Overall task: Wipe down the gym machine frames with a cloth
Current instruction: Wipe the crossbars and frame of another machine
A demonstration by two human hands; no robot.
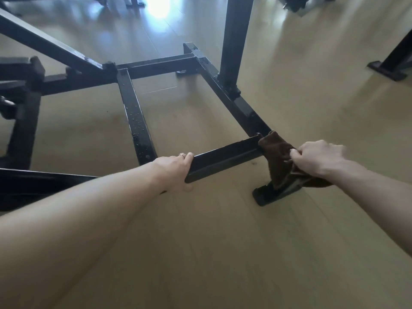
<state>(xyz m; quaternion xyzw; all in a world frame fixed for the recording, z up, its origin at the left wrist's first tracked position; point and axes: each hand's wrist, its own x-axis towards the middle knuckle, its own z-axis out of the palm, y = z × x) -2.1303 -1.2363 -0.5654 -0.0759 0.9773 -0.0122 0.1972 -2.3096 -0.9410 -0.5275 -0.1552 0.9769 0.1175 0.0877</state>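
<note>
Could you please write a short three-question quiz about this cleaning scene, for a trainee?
1. Which hand holds the brown cloth?
2. True or false: the left hand grips the near crossbar of the black frame.
3. The cloth is at: A) the frame's near right corner, B) the tall upright post, C) the floor, away from the frame.

Key: 1. the right hand; 2. true; 3. A

Frame (pixel 225 156): black painted metal, glossy, smooth; water droplets seen on centre bar (pixel 137 118). Cloth (pixel 277 157): dark brown, soft, napped, matt. Floor (pixel 223 253): pale wood-look planks, smooth, light sheen. Ring (pixel 181 155): shiny metal.
</note>
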